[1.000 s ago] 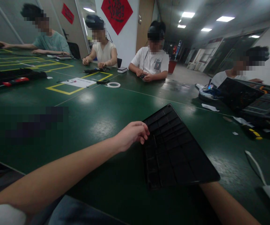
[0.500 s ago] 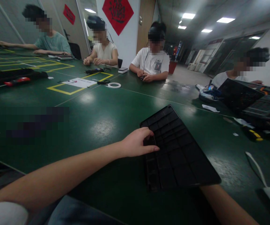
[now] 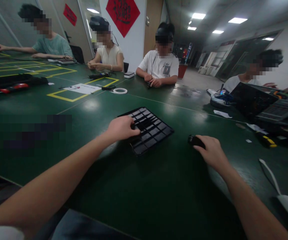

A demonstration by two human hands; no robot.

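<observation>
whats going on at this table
Someone's left hand grips the near-left side of a black gridded panel above or on the green table. Their right hand holds a small dark object off to the right of the panel. Across the table, a person in a white T-shirt has both hands together around something small and dark.

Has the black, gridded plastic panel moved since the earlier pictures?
Yes: the panel has moved left, closer to the white ring on the green table.
</observation>
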